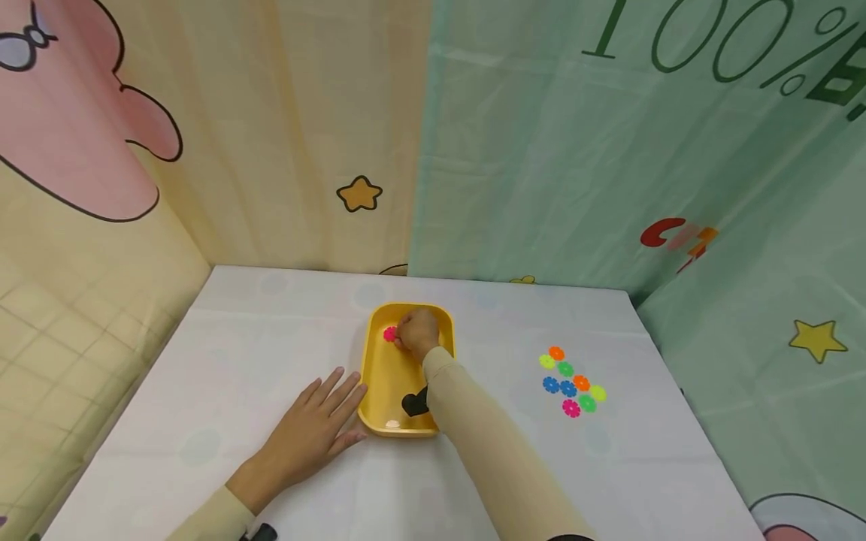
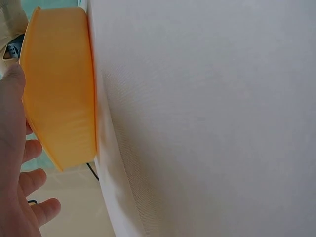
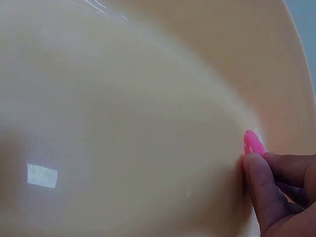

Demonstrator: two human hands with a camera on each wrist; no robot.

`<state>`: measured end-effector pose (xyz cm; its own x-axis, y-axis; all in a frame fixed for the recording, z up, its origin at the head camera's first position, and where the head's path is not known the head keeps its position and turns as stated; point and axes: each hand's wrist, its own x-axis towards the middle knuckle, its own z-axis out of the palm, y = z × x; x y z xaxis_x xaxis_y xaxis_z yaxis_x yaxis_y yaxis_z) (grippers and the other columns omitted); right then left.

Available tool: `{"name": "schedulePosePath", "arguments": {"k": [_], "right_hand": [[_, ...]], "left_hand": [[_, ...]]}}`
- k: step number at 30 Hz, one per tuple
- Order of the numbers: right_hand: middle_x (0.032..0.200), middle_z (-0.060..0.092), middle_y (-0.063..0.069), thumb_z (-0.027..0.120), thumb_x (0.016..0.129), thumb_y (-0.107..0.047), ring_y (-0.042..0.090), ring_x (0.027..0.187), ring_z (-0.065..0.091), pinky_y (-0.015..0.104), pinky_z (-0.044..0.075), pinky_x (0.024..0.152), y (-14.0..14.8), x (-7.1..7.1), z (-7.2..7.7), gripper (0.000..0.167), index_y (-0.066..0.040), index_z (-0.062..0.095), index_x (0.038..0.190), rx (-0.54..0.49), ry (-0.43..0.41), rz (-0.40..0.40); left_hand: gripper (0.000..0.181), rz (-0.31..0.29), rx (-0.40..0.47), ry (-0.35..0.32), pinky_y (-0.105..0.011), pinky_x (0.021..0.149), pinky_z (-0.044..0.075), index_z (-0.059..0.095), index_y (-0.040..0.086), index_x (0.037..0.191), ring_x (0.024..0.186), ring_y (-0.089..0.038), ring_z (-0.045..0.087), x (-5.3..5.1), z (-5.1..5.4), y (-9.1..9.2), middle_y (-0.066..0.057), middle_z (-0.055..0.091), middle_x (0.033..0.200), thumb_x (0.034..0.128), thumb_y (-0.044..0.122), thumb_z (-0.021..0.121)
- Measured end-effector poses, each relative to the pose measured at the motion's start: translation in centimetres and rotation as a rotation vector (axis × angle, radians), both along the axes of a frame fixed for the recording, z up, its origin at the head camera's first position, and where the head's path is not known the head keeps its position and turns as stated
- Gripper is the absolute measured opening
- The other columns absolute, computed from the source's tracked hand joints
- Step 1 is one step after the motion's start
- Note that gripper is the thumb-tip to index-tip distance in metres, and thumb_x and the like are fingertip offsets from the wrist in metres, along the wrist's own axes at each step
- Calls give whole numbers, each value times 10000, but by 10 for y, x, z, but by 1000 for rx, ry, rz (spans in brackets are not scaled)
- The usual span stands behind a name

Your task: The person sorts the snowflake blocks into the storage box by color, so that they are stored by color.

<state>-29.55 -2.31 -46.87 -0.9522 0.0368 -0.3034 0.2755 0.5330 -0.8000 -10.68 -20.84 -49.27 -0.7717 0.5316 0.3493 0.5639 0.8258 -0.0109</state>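
Note:
A yellow rectangular tray [image 1: 390,383] lies on the white table. Over its far end, my right hand [image 1: 417,330] pinches a small pink flower-shaped disc [image 3: 255,142] between thumb and finger, close to the tray's floor and wall. The same pink disc [image 1: 390,333] shows left of the fingertips in the head view. My left hand [image 1: 311,428] lies with straight, spread fingers against the tray's left side; the fingertips touch its edge. In the left wrist view the tray's outer wall [image 2: 59,89] stands beside that hand.
Several flower-shaped discs [image 1: 568,388] in orange, yellow, green, blue and pink lie on the table [image 1: 501,466] right of the tray. A black piece [image 1: 415,403] shows beside the right sleeve, over the tray; whether it is attached cannot be told. Printed curtains [image 1: 304,135] surround the table.

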Motion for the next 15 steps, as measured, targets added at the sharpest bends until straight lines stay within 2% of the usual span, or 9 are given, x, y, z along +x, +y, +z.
{"name": "schedulePosePath", "arguments": {"k": [8,15], "right_hand": [[711,648,55,740,910,-29,143,538,632,162,488,494,0,-1,2,101,-22,691,822,56,2,20],[746,653,63,702,944,-54,162,581,660,197,561,590,9,1,8,68,-13,683,893,-28,-55,49]], "left_hand": [[730,6,-14,-14,-561,1131,380,514,83,1497,1467,-373,382,0,2,0,-107,467,1572,1045,631,350],[720,1,4,-36,-570,1134,384,499,80,1510,1477,-377,372,-2,0,2,-110,447,1586,1039,615,402]]}}
